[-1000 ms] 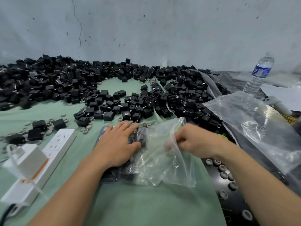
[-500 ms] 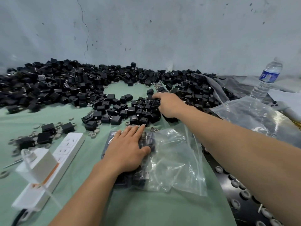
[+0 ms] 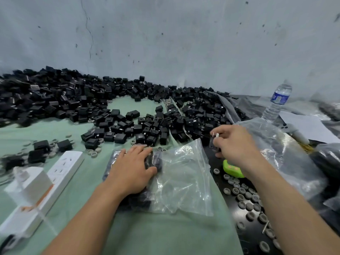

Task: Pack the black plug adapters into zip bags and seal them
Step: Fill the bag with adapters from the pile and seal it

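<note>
- Left hand (image 3: pixel 131 172), fingers straight, presses the half-filled zip bag (image 3: pixel 184 181) flat
- Right hand (image 3: pixel 233 142) pinches 1 black adapter (image 3: pixel 214 144) just beside the bag's mouth
- Risk: the slack mouth may fold shut, prongs snagging the film

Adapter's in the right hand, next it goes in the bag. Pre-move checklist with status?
1. Grip: right hand pinches the adapter, prongs up. Ok.
2. Hold-down: left hand lies flat on the zip bag. Ok.
3. Bag mouth open toward the right hand: film is crumpled. Cannot tell.
4. Room in the bag: its right half looks empty. Ok.
5. Path: the green object lies beside the bag under the right wrist, not between. Ok.
6. Count already inside: the left hand covers them. Cannot tell.
</note>
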Demonstrator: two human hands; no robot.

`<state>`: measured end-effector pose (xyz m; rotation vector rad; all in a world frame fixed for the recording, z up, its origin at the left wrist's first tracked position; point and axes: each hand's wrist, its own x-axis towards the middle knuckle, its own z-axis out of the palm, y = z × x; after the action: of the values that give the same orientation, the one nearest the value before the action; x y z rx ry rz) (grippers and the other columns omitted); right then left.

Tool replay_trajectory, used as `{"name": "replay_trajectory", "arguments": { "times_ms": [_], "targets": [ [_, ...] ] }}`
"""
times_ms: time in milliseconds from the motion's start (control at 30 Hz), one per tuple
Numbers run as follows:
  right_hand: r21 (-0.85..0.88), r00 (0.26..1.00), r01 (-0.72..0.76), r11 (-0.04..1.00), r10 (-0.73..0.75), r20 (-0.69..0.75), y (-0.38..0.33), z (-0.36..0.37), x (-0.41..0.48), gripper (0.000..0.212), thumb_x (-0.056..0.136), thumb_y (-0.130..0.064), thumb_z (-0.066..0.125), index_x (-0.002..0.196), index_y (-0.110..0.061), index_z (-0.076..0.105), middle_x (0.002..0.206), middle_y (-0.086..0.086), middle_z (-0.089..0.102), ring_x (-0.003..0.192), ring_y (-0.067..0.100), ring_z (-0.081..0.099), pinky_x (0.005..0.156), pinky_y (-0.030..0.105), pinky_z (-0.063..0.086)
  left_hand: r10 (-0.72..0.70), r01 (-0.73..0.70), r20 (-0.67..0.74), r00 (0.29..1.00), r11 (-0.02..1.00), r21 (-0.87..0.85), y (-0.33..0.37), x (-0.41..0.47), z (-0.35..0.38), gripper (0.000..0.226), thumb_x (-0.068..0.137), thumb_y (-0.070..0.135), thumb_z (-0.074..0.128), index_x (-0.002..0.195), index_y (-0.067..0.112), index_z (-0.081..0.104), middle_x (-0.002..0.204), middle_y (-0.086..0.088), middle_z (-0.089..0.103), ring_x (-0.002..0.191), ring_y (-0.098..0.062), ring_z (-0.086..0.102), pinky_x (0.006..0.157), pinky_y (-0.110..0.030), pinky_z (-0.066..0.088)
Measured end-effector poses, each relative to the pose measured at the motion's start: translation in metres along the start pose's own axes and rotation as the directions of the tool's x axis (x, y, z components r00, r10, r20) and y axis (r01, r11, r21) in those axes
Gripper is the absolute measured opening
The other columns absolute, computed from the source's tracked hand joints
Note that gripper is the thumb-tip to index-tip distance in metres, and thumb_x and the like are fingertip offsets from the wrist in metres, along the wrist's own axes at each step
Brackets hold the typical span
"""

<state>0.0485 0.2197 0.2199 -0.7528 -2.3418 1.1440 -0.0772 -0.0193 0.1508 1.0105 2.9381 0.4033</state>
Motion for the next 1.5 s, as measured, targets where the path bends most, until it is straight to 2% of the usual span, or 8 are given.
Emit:
{"name": "replay_trajectory", "arguments": {
  "times_ms": [133,233,600,800,1033,1200,1333,1500],
  "targets": [
    [0.015,0.972,-0.051,0.999,0.047,0.229,0.021,0.004,-0.034,0.025,0.095,-0.007,0.059,0.100,-0.025,0.075,0.081,-0.009,0.075,0.066,0.020,0.074,0.065,0.037,0.063,0.015,-0.125,-0.404,0.914,0.961,-0.246,0.035,-0.018,-0.013,0.039,0.092,0.057,0.056,0.124,0.034,0.056,0.120,0.014,0.063,0.105,-0.007,0.057,0.093,-0.029,0.045],
    [0.044,0.908,0.015,0.999,-0.032,0.418,0.017,0.020,-0.035,0.027,0.096,-0.007,0.057,0.105,-0.022,0.077,0.088,0.001,0.078,0.073,0.024,0.073,0.073,0.042,0.064,0.068,-0.162,-0.371,0.926,0.960,-0.228,0.067,-0.033,-0.017,0.049,0.084,0.080,0.038,0.076,0.034,0.055,0.069,0.015,0.058,0.065,0.001,0.052,0.060,-0.027,0.041],
    [0.331,0.636,-0.318,0.888,-0.059,0.769,0.019,0.055,-0.024,0.050,0.084,0.020,0.038,0.068,-0.012,0.073,0.070,0.009,0.066,0.065,0.020,0.062,0.059,0.033,0.049,0.035,-0.153,-0.261,0.965,0.880,-0.450,0.102,-0.041,0.002,0.016,0.070,0.036,0.062,0.059,0.025,0.057,0.054,0.014,0.056,0.059,-0.006,0.056,0.057,-0.024,0.044],
    [0.421,0.638,-0.248,0.872,-0.180,0.749,0.015,0.070,-0.023,0.016,0.079,0.005,0.067,0.092,-0.002,0.071,0.081,0.013,0.067,0.073,0.028,0.065,0.060,0.038,0.057,0.045,-0.220,-0.302,0.952,0.788,-0.575,0.081,-0.043,-0.024,0.013,0.082,0.039,0.065,0.075,0.032,0.073,0.064,0.021,0.067,0.055,0.000,0.061,0.053,-0.022,0.048],
    [0.165,0.797,0.081,0.983,-0.163,0.581,0.015,0.082,-0.026,0.005,0.085,-0.016,0.079,0.082,-0.021,0.078,0.093,-0.002,0.076,0.090,0.018,0.074,0.092,0.046,0.058,-0.239,0.200,-0.100,0.966,0.933,-0.298,-0.002,-0.027,-0.037,0.027,0.093,0.025,0.067,0.113,0.044,0.070,0.093,0.020,0.066,0.062,-0.001,0.063,0.046,-0.009,0.046],
    [0.264,0.854,0.041,0.964,-0.171,0.491,0.015,0.092,-0.035,0.016,0.077,-0.011,0.085,0.086,-0.022,0.078,0.098,-0.004,0.078,0.093,0.014,0.075,0.092,0.045,0.058,-0.038,0.079,0.137,0.990,0.951,-0.300,-0.018,-0.031,-0.036,0.052,0.087,0.045,0.072,0.135,0.052,0.052,0.135,0.017,0.054,0.095,-0.005,0.066,0.084,-0.029,0.056],
    [0.230,0.851,0.168,0.959,-0.258,0.457,0.014,0.087,-0.036,0.035,0.065,-0.004,0.091,0.083,-0.030,0.076,0.101,-0.006,0.074,0.093,0.016,0.073,0.089,0.043,0.059,0.006,0.043,0.260,0.966,0.982,-0.183,-0.018,-0.029,-0.032,0.087,0.079,0.069,0.069,0.153,0.049,0.028,0.163,0.017,0.021,0.144,-0.024,0.036,0.116,-0.051,0.036],
    [0.211,0.850,0.264,0.941,-0.330,0.410,0.018,0.093,-0.036,0.025,0.070,-0.006,0.087,0.088,-0.018,0.075,0.098,-0.002,0.074,0.091,0.014,0.073,0.084,0.037,0.061,0.013,0.025,0.278,0.960,0.991,-0.132,-0.015,-0.029,-0.030,0.092,0.083,0.067,0.066,0.158,0.046,0.017,0.169,0.014,0.001,0.155,-0.017,0.007,0.126,-0.048,0.011]
  ]
}}
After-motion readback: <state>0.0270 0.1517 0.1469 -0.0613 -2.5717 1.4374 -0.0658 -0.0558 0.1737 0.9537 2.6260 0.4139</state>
